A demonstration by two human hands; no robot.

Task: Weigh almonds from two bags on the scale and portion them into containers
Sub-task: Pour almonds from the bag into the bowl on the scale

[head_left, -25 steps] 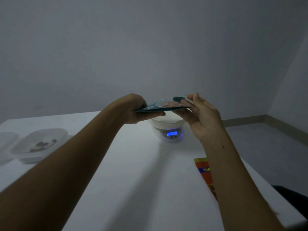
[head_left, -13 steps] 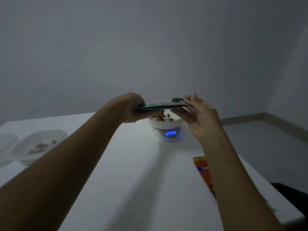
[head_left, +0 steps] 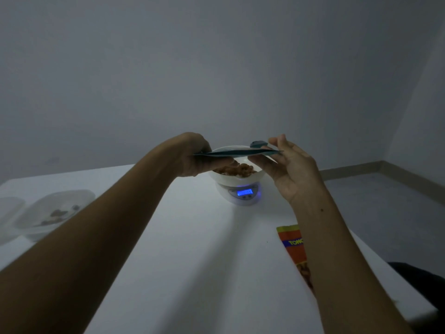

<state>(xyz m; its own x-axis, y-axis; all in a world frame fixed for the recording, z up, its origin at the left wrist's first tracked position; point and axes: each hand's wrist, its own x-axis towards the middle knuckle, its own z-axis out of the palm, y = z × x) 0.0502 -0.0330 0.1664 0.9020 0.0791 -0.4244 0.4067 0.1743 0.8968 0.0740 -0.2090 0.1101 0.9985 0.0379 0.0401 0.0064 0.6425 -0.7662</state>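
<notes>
The teal bag (head_left: 237, 153) lies flat, long axis left-right across mid-frame, over the scale's bowl (head_left: 237, 177); left hand (head_left: 199, 157) pinches one end, right hand (head_left: 289, 169) (fingers half-open) the other.

A flat teal bag (head_left: 237, 153) is held level above a white bowl (head_left: 237, 178) of brown almonds (head_left: 243, 169) on a scale (head_left: 243, 195) with a lit blue display. An orange bag (head_left: 295, 247) lies flat nearer. Two clear containers (head_left: 54, 210) sit far left, one holding a few almonds.

the white counter (head_left: 187, 261) carries a scale (head_left: 243, 196) at the back. two clear containers (head_left: 55, 210) sit left, an orange bag (head_left: 295, 247) right.
</notes>
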